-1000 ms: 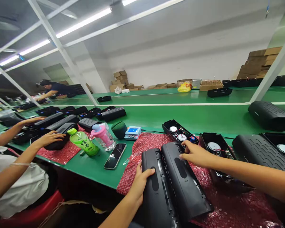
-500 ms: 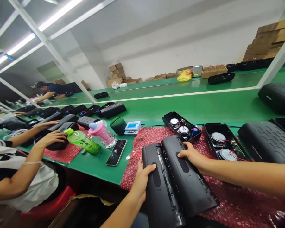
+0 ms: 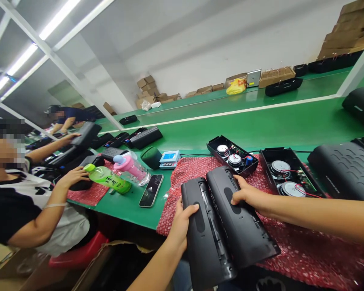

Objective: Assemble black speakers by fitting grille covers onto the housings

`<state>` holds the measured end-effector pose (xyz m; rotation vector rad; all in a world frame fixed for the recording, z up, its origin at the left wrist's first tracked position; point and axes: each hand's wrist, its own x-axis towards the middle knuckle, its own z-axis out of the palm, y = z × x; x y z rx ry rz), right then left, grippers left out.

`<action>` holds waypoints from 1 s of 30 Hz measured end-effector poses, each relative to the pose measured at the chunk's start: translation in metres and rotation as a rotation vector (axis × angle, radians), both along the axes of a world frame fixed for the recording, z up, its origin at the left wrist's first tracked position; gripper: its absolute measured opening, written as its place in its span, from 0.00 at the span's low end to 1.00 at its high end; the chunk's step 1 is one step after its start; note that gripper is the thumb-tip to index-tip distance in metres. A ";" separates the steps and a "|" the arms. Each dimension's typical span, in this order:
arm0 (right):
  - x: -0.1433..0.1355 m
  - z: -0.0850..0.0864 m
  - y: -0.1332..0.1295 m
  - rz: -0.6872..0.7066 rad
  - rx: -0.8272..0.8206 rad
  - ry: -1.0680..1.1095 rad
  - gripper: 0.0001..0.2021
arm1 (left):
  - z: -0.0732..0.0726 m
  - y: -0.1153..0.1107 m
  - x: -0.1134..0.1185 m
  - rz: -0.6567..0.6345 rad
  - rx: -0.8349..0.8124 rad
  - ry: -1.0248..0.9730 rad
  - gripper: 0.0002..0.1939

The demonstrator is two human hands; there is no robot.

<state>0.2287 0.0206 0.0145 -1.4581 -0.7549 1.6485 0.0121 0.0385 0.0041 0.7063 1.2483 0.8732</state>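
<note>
Two long black speaker housings lie side by side, tilted, at the near edge of the bench. My left hand (image 3: 180,226) is closed on the left speaker housing (image 3: 204,246), thumb on its upper face and the other fingers hidden beneath. My right hand (image 3: 250,196) grips the right speaker housing (image 3: 242,228) by its outer edge, with the thumb near an oval dark patch. A narrow gap runs between the two housings. Beyond them sits an open speaker shell (image 3: 212,141) with two round drivers and wires, and to its right another open shell (image 3: 295,155).
Red bubble wrap (image 3: 188,173) covers part of the green bench (image 3: 136,214). To the left are a phone (image 3: 151,190), a green bottle (image 3: 109,180), a pink-capped cup (image 3: 133,169) and a small blue meter (image 3: 169,159). A co-worker (image 3: 33,202) sits at left, handling a black speaker part.
My hands and both housings keep nearly the same pose, with the housings slightly higher in view. The co-worker at left has raised a black speaker part. The view has shifted a little.
</note>
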 end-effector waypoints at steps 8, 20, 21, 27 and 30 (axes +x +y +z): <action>0.007 -0.001 0.000 0.064 0.009 0.024 0.54 | 0.000 0.000 0.002 0.019 -0.012 -0.004 0.37; 0.005 -0.004 -0.001 0.033 -0.010 0.007 0.54 | 0.000 -0.001 0.001 0.028 -0.016 -0.010 0.36; 0.005 -0.003 -0.001 0.035 -0.013 0.015 0.55 | 0.000 -0.001 0.001 0.027 -0.015 -0.016 0.35; 0.004 0.000 -0.001 0.025 -0.039 0.003 0.55 | -0.001 -0.003 0.001 0.035 -0.010 0.001 0.34; 0.005 -0.004 0.001 0.018 -0.036 -0.031 0.56 | 0.000 -0.003 0.002 0.028 0.005 0.011 0.34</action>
